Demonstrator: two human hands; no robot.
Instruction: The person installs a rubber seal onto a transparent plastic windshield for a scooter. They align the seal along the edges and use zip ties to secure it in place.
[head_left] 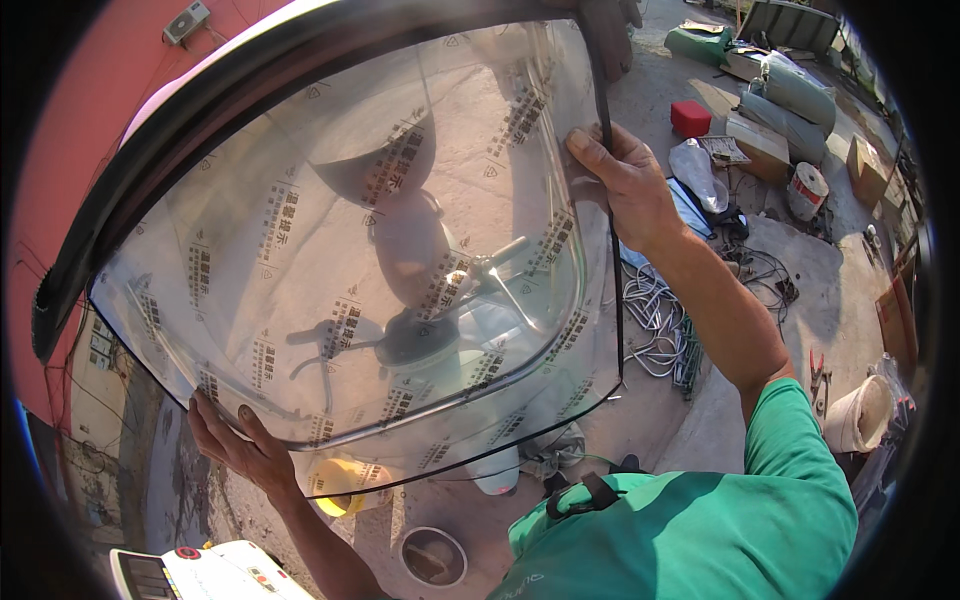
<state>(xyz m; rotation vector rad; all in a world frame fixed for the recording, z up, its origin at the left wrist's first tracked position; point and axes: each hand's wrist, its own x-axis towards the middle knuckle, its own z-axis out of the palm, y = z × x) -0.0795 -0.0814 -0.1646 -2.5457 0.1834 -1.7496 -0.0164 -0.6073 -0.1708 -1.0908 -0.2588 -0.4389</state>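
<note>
The pale concrete ground point(715, 430) spreads widest, with a pink wall point(100, 110) rising past its left edge. Next comes the clear pane point(370, 270), held up at a tilt above the middle of the ground; dark print repeats across it, and whatever stands behind shows hazily through. A thick black strip point(180, 130) curves along its upper left edge. The person's green shirt point(690, 530) fills the space beyond the pane's lower right corner. A white device point(215, 572) stands by the ground's near left corner. The right hand point(630, 185) is clamped on the pane's right edge, thumb over the face. The left hand point(250, 450) is clamped on the lower left corner. A white cable bundle point(655, 320) lies just beyond the right edge of the pane. Toward the ground's right edge are a white bucket point(855, 418), a cardboard box point(760, 148) farther off, a smaller red box point(690, 119) and red-handled pliers point(817, 372).
</note>
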